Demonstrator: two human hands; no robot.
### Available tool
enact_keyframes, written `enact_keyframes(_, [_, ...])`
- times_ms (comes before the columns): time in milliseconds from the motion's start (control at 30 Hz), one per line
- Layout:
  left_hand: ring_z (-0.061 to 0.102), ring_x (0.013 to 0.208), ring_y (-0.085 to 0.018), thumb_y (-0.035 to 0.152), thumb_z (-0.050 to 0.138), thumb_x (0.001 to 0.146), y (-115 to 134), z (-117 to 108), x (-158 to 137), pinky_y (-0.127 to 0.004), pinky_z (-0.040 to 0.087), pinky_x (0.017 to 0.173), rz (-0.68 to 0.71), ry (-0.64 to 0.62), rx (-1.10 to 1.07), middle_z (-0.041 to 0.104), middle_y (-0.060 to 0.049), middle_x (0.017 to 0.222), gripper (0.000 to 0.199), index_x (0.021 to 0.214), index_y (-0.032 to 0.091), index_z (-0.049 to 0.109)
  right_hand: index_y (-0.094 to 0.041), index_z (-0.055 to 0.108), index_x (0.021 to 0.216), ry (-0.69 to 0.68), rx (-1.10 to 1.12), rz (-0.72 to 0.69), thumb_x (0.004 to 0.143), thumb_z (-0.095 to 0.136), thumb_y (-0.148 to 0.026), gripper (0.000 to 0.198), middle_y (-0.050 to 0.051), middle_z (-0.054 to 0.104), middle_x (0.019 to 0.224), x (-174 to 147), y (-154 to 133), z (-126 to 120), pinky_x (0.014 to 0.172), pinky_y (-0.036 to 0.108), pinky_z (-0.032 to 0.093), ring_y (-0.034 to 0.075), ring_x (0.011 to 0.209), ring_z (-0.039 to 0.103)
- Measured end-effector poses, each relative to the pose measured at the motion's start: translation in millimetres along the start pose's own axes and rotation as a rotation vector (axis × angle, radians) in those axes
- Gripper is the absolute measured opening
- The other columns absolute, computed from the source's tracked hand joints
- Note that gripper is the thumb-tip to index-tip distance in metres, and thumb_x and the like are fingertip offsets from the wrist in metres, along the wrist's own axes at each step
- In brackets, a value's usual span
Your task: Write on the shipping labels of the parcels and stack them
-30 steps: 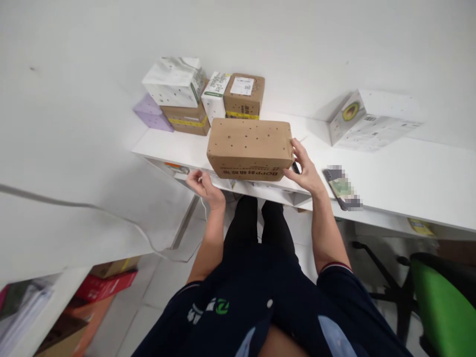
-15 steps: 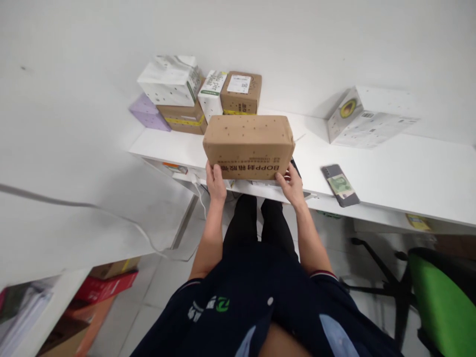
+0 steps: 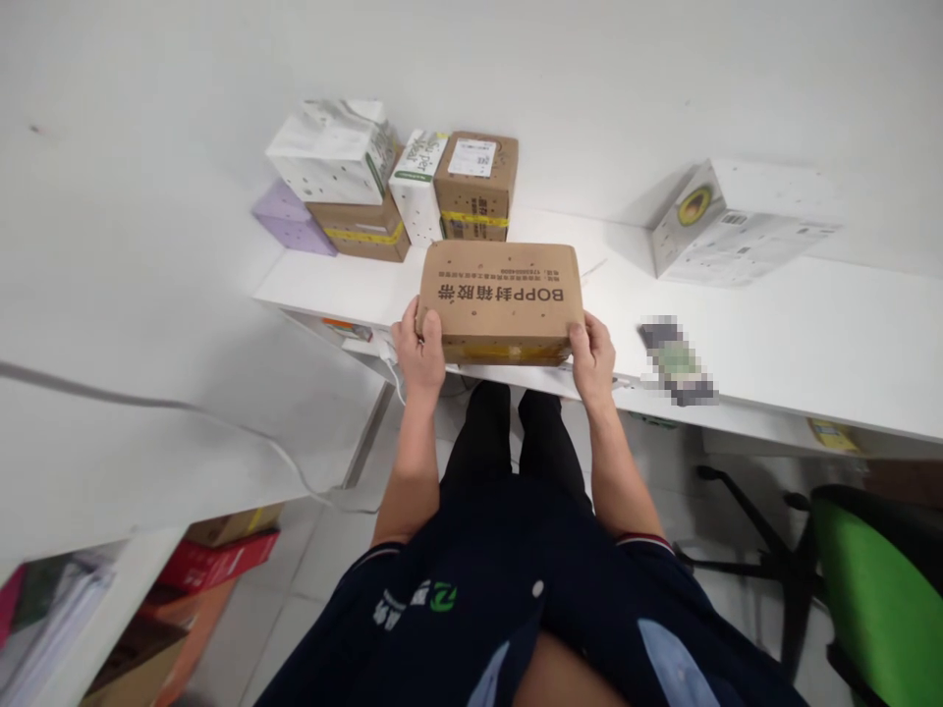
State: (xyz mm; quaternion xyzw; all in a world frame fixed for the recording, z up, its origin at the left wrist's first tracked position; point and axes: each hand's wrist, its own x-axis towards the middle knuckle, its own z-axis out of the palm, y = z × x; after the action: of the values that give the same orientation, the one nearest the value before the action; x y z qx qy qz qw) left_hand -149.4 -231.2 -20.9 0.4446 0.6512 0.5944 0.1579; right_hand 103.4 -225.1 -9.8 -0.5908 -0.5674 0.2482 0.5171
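Observation:
Between my two hands is a brown cardboard box (image 3: 501, 285) with black print, its lettering upside down to me and yellow tape along the side facing me. My left hand (image 3: 420, 352) grips its left end, thumb at the near corner. On the right end, my right hand (image 3: 591, 353) holds on in the same way, with its thumb at the near corner. The box is over the front part of the white desk (image 3: 619, 275); I cannot tell whether its underside touches the desk. Most of my fingers are hidden behind the box ends.
At the back left stand a white box (image 3: 328, 162), a taped brown box (image 3: 360, 236), a purple box (image 3: 293, 218), a narrow white box (image 3: 418, 191) and a labelled brown box (image 3: 477, 187). A large white box (image 3: 737, 226) stands right. A green chair (image 3: 876, 589) is lower right.
The box has tilted, so its printed face now points up and the taped side faces me. Both hands have shifted to grip its ends, my right hand moving slightly right.

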Motion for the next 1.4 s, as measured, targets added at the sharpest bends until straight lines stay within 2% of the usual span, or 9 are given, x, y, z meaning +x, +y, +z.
enact_keyframes(133, [0.051,0.122,-0.026,0.046,0.062,0.088,2,3,8,-0.044,0.035,0.114,-0.036,-0.009,-0.040,0.063,-0.008,0.120,0.040,0.122,0.025,0.065,-0.021,0.067,0.117,-0.001,0.015,0.053,0.087,0.050,-0.066,0.056,0.008,0.068,0.101,4,-1,3,0.086,0.041,0.049,0.022,0.089,0.059])
enact_keyframes(267, [0.050,0.120,-0.026,0.042,0.062,0.088,0,6,12,-0.044,0.037,0.110,-0.082,0.005,-0.049,0.061,-0.008,0.117,0.037,0.120,0.025,0.064,-0.020,0.065,0.115,0.008,0.030,0.093,0.087,0.050,-0.064,0.055,0.007,0.067,0.099,4,0,6,0.080,0.037,0.049,0.019,0.083,0.058])
enact_keyframes(400, [0.050,0.122,-0.027,0.047,0.061,0.088,-4,10,9,-0.044,0.037,0.111,-0.099,0.025,-0.062,0.061,-0.008,0.117,0.039,0.119,0.024,0.064,-0.019,0.066,0.109,0.046,0.065,0.121,0.084,0.051,-0.068,0.056,0.006,0.065,0.093,0,1,7,0.076,0.035,0.048,0.018,0.080,0.057])
enact_keyframes(533, [0.051,0.124,-0.026,0.056,0.060,0.087,-9,13,7,-0.044,0.037,0.113,-0.136,0.044,-0.128,0.061,-0.010,0.120,0.045,0.117,0.022,0.063,-0.019,0.065,0.100,0.006,0.133,0.175,0.079,0.053,-0.074,0.060,0.002,0.059,0.079,-1,3,6,0.067,0.032,0.047,0.015,0.070,0.053])
enact_keyframes(633, [0.052,0.125,-0.025,0.061,0.058,0.087,-12,14,6,-0.043,0.039,0.112,-0.130,0.004,-0.189,0.061,-0.009,0.124,0.050,0.119,0.023,0.061,-0.020,0.064,0.098,-0.018,0.154,0.193,0.078,0.055,-0.075,0.059,0.000,0.058,0.077,-1,4,4,0.065,0.030,0.046,0.014,0.068,0.052])
enact_keyframes(900, [0.054,0.124,-0.025,0.068,0.057,0.084,-15,13,4,-0.042,0.041,0.110,-0.129,-0.012,-0.219,0.059,-0.010,0.129,0.059,0.122,0.022,0.058,-0.020,0.063,0.098,0.018,0.141,0.173,0.078,0.052,-0.078,0.062,0.000,0.058,0.076,-6,3,7,0.066,0.031,0.046,0.015,0.067,0.052])
enact_keyframes(1267, [0.054,0.122,-0.025,0.050,0.059,0.084,-14,10,2,-0.040,0.044,0.106,-0.195,-0.018,-0.254,0.058,-0.008,0.130,0.044,0.120,0.025,0.057,-0.019,0.062,0.103,0.021,0.134,0.151,0.080,0.050,-0.076,0.063,0.004,0.061,0.084,-10,6,7,0.072,0.034,0.049,0.018,0.077,0.057])
enact_keyframes(1400, [0.059,0.112,-0.023,0.042,0.060,0.080,-13,12,9,-0.037,0.048,0.098,-0.222,-0.025,-0.320,0.062,-0.006,0.116,0.039,0.114,0.024,0.057,-0.020,0.062,0.109,0.030,0.133,0.146,0.081,0.051,-0.074,0.062,0.005,0.063,0.092,-12,8,9,0.077,0.037,0.051,0.019,0.083,0.058])
